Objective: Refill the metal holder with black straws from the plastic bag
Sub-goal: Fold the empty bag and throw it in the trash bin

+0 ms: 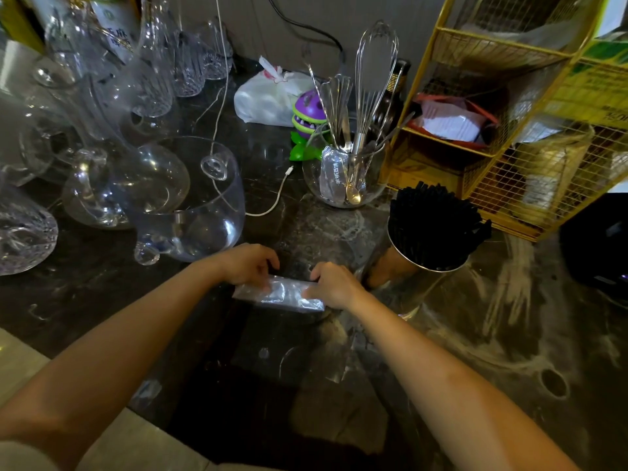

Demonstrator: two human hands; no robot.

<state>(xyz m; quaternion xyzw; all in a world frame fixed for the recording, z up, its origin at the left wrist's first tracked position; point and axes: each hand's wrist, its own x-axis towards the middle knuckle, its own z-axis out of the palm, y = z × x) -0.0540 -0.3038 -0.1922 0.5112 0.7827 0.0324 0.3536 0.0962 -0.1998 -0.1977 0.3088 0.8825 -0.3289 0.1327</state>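
Clear glassware [112,137], too crowded to count exactly, is filling the left of a dark, marbled tabletop [509,334], with a large round glass pitcher [190,205] standing nearest the viewer. One white charging cable [272,198] is trailing across the stone beside it. At centre, two bare hands are pressing down on one crinkled, shiny plastic bag [278,294] lying flat and folded into a narrow strip on the tabletop: the left hand [249,265] is curling its fingers over the bag's left end, and the right hand [334,283] is closing its fingers over the right end. Behind them one knotted white bag [268,96] and one purple-and-green toothy plant toy [306,124] are sitting near the wall, next to one round glass bowl [343,178] holding a wire whisk and several steel utensils. To the right of the hands, one shiny cylindrical metal holder [407,263] is standing upright, packed full with a dense bundle of thin black straws [435,222]. One yellow wire-mesh rack [509,107] is rising behind the holder.
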